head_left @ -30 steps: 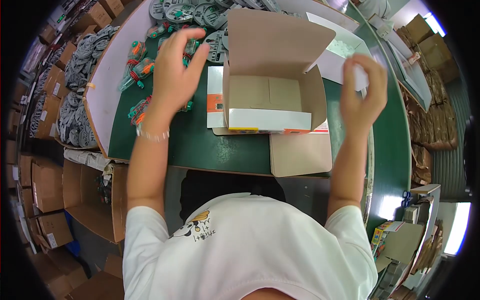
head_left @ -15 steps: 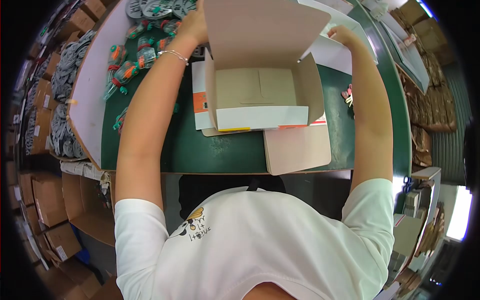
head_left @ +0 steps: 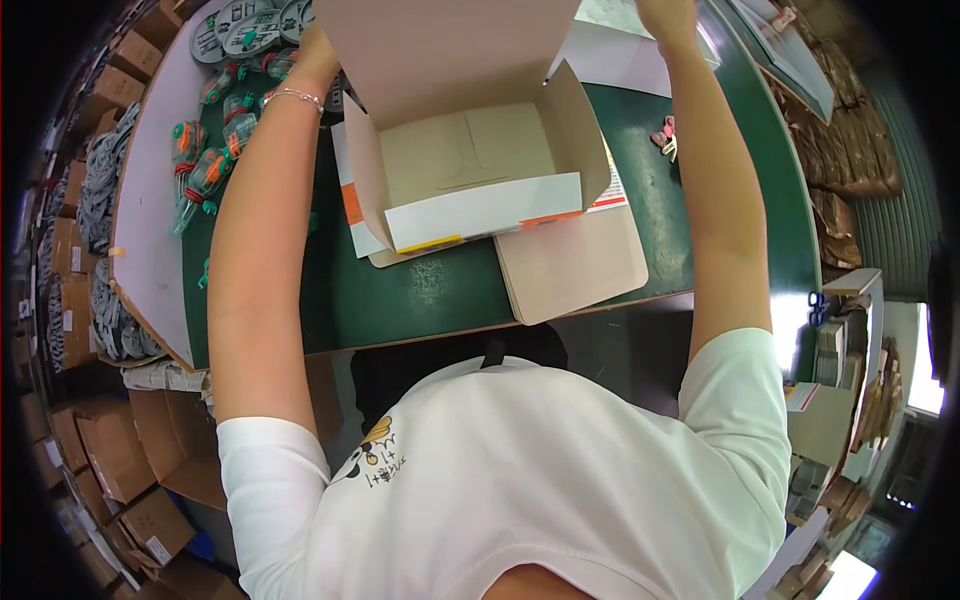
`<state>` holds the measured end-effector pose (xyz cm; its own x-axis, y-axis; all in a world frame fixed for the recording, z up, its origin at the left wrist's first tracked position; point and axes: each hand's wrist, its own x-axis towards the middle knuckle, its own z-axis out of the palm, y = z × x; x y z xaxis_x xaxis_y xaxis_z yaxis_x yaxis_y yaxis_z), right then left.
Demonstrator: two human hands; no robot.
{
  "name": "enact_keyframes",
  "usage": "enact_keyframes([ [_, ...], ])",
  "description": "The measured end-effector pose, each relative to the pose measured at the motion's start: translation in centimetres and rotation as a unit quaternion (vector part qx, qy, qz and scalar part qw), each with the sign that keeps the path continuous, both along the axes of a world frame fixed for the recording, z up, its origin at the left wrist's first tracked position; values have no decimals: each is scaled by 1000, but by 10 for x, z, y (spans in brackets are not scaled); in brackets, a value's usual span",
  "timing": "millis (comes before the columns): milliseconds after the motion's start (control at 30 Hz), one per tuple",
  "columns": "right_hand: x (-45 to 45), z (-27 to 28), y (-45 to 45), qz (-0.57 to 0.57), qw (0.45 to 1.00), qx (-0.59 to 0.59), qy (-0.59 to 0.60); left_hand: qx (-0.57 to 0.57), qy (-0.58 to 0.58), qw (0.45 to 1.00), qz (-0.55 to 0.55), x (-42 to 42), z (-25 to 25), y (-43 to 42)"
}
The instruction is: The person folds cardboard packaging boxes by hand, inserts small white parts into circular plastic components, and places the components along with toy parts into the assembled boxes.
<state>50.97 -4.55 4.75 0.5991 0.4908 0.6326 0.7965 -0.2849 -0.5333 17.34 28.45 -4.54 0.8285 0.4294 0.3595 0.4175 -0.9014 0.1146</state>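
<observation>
An open cardboard box [head_left: 470, 150] with its lid raised stands on the green table, on top of flat printed cartons [head_left: 575, 255]. My left hand [head_left: 318, 52] reaches beside the lid's left edge, near the grey round discs [head_left: 252, 32]; its fingers are hidden behind the lid. At the top edge my right hand [head_left: 668, 14] is over the white tray [head_left: 615, 55], its fingers cut off by the frame. Several clear bottle-like parts with orange and green pieces [head_left: 210, 170] lie left of my left forearm.
Small pink and white pieces [head_left: 667, 138] lie left of my right forearm. A white side wall [head_left: 150, 200] edges the table [head_left: 400, 310] at the left. Cartons [head_left: 120, 455] are stacked at the lower left, and blue scissors [head_left: 817, 308] are at the right.
Both arms have stretched forward, my left hand passing behind the lid and my right hand to the white tray. The view has turned, so the box appears further left and tilted.
</observation>
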Motion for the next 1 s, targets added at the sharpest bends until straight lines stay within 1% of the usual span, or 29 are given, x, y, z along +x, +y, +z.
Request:
enact_keyframes([
  [33, -9, 7, -6, 26, 997, 73, 31, 1, -2, 1000, -2, -1, 8, -9],
  [67, -26, 16, -17, 24, 997, 73, 30, 10, -17, 1000, -2, -7, 19, -24],
  [133, -67, 28, -50, 86, 979, 141, 117, 29, -45, 999, -2, -19, 35, -50],
  [167, -86, 33, -65, 84, 979, 143, 117, 30, -45, 999, -3, -22, 34, -46],
  [233, -120, 39, -95, 125, 960, 169, 184, 117, -51, 992, 20, -34, 27, -22],
  [267, -134, 40, -108, 125, 960, 172, 183, 161, -54, 985, 33, -38, 24, -14],
  [300, -147, 40, -120, 130, 953, 192, 196, 163, -53, 985, 33, -41, 31, -23],
  [333, -158, 40, -129, 136, 945, 212, 209, 75, -99, 991, 44, -45, 42, -44],
  [400, -171, 36, -145, 150, 938, 217, 224, -102, -189, 975, 64, -53, 61, -75],
  [433, -175, 32, -152, 161, 932, 220, 239, -99, -189, 975, 64, -55, 61, -73],
  [533, -194, 22, -170, 174, 919, 226, 271, -297, -227, 923, 96, -64, 45, -58],
  [567, -200, 19, -174, 178, 914, 227, 286, -295, -226, 923, 95, -65, 45, -60],
  [667, -210, 9, -183, 185, 903, 230, 313, -373, -174, 908, 85, -77, 48, -64],
  [700, -211, 5, -184, 186, 899, 229, 325, -370, -175, 908, 88, -79, 49, -65],
  [800, -220, -3, -182, 195, 886, 233, 350, -378, -77, 923, 12, -78, 46, -66],
  [833, -223, -5, -181, 195, 881, 237, 360, -376, -77, 923, 18, -78, 42, -63],
  [933, -234, -10, -180, 202, 872, 242, 374, -304, -14, 953, -3, -70, 37, -58],
  [1000, -241, -12, -179, 206, 869, 240, 381, -293, -5, 956, 5, -70, 33, -59],
])
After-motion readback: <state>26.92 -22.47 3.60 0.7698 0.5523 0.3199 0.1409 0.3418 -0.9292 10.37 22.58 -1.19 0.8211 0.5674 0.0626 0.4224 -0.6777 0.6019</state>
